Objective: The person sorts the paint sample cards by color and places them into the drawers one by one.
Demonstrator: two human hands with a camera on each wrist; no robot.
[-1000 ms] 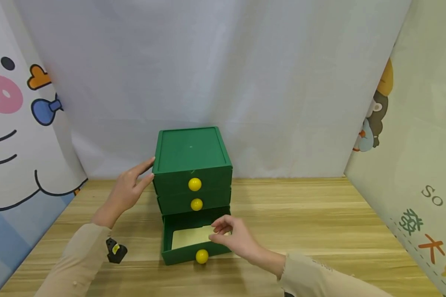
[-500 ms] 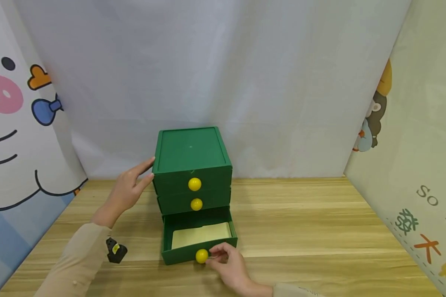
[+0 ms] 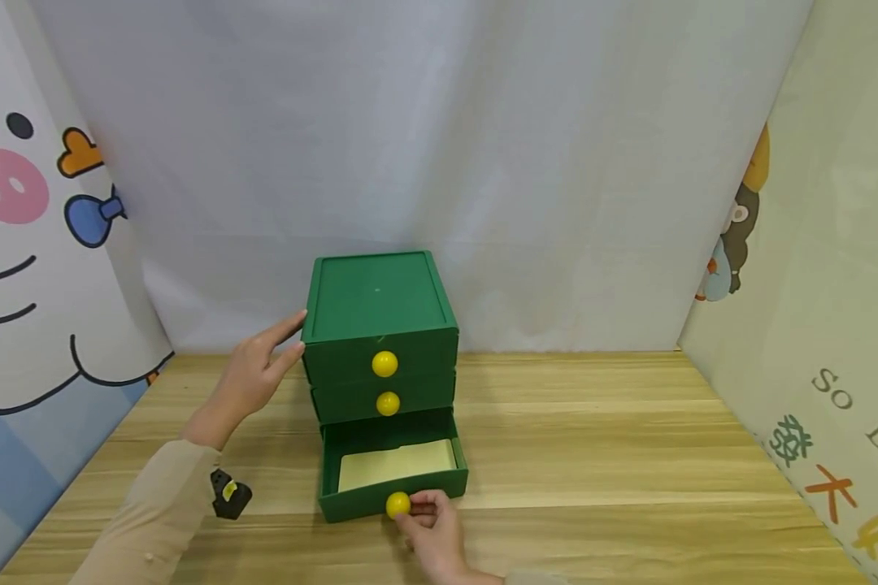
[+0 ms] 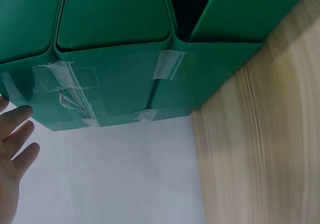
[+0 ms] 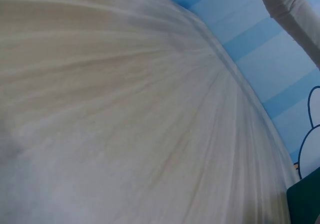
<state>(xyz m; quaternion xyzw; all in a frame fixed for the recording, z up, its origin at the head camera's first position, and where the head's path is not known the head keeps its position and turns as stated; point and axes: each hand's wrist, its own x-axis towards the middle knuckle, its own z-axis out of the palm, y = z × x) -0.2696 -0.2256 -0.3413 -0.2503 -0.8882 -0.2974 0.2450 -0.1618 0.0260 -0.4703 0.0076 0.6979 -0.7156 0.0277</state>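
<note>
A green drawer cabinet (image 3: 376,296) with yellow round knobs stands on the wooden table. Its bottom drawer (image 3: 354,502) is pulled out and holds a flat pale yellow sheet or card (image 3: 395,465). At the front of that drawer, my right hand (image 3: 441,536) pinches the yellow knob (image 3: 397,504) between thumb and forefinger. My left hand (image 3: 252,374) touches the cabinet's upper left edge with extended fingers; in the left wrist view its fingers (image 4: 17,136) lie beside the taped green side wall (image 4: 120,91). The right wrist view misses the right hand and catches only a cabinet corner (image 5: 306,199).
The two upper drawers (image 3: 424,357) are closed. A small black device with a yellow spot (image 3: 229,494) sits by my left forearm. A white curtain (image 3: 556,179) hangs behind the table (image 3: 593,447), and printed cartoon panels (image 3: 66,276) flank it.
My right hand has moved from above the open drawer down to its front and taken hold of the knob. The left hand and the cabinet have stayed in place.
</note>
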